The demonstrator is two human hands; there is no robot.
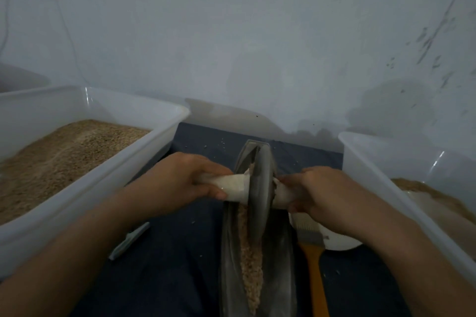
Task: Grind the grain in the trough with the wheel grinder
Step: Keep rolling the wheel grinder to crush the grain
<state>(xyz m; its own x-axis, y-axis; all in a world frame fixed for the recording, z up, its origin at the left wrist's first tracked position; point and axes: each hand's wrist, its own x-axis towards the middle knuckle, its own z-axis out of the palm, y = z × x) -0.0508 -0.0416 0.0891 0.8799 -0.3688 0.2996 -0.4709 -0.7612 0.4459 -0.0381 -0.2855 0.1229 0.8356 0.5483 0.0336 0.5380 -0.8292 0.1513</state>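
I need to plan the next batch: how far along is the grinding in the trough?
Partly done. The grain near you in the trough looks crushed but coarse. In hand: left hand and right hand grip the handles of the wheel grinder, mid-trough. Left: more passes.

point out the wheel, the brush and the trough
wheel (pixel 258 188), head view, on the disc's grey face
brush (pixel 314 265), head view, on the orange handle
trough (pixel 279 265), head view, on its right inner wall

Single head view, close above, facing forward and down along trough (pixel 257 265) toward wall (pixel 257 33).
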